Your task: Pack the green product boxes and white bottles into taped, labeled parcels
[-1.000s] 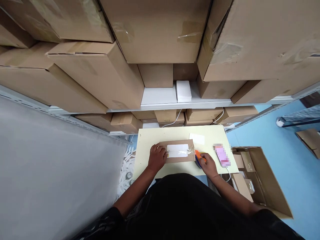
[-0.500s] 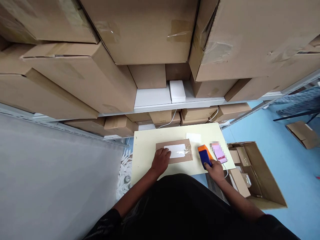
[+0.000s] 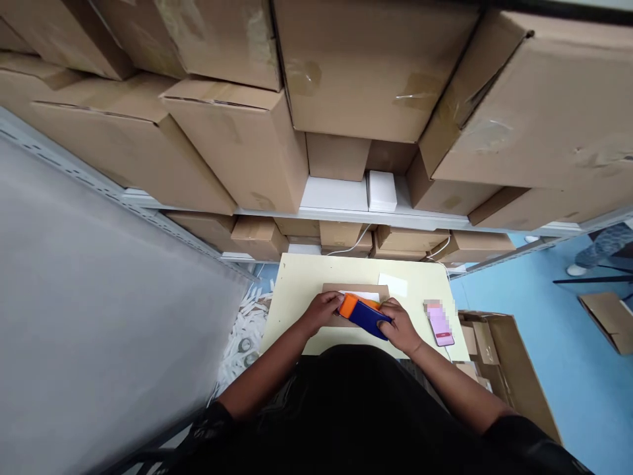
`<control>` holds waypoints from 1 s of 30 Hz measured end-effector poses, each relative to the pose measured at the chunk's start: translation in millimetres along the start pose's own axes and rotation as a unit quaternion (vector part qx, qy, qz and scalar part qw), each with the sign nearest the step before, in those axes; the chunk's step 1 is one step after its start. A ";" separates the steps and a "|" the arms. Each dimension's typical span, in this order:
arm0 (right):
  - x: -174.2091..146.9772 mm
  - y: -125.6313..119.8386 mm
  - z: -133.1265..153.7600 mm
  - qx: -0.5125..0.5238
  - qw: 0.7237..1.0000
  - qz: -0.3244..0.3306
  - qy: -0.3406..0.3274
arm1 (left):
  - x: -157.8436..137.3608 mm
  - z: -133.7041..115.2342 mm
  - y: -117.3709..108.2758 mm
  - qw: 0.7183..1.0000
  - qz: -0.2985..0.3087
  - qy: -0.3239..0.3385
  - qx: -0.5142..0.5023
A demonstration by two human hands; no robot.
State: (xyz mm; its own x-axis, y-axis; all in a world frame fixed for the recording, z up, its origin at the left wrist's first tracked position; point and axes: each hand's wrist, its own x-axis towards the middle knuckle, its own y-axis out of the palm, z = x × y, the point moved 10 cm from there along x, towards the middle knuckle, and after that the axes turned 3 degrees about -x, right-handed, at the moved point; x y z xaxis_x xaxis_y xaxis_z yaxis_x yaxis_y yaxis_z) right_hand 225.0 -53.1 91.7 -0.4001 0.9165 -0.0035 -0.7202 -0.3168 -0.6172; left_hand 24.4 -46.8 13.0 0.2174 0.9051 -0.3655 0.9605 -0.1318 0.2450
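My right hand [image 3: 400,328] grips a blue and orange tape dispenser [image 3: 366,318] by its blue end. The fingers of my left hand [image 3: 322,311] are closed against the orange end; whether they also pinch a strip of tape is too small to tell. Under both hands a flat brown cardboard parcel [image 3: 330,288] lies on the pale yellow table [image 3: 297,277]. A white label [image 3: 349,294] on the parcel is mostly covered by the dispenser.
A phone [image 3: 439,323] and a white paper [image 3: 393,284] lie on the table. To the right stands an open carton [image 3: 527,376] with smaller boxes inside. Shelves [image 3: 336,214] full of cardboard boxes rise ahead. White scraps [image 3: 242,336] cover the floor at left, beside a wall [image 3: 123,316].
My right hand has brought the tape dispenser left, from beside the phone to over the parcel. My left hand has left the parcel's label and closed at the dispenser's orange end. The view has shifted.
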 end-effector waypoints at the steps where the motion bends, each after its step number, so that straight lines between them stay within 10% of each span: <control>1: 3.1 2.1 -2.4 -0.010 1.000 0.003 -0.001 | -2.9 3.9 -1.9 0.999 -0.009 -0.017 -0.043; 15: 33.1 1.1 -15.2 0.000 0.997 0.040 0.064 | -9.5 39.4 -2.0 0.951 -0.039 -0.084 -0.296; 30: 38.5 20.6 13.5 -0.333 0.923 0.146 0.125 | -6.1 14.4 -18.9 0.984 -0.154 0.015 0.088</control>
State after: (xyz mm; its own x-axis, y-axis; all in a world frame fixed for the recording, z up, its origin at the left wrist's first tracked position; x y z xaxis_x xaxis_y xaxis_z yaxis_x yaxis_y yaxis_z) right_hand 187.1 -27.6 89.4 -0.3188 0.8703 -0.3754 -0.0605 -0.4139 -0.9083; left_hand 7.5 -55.6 -2.4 -0.0913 0.9244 -0.3703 0.9958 0.0853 -0.0326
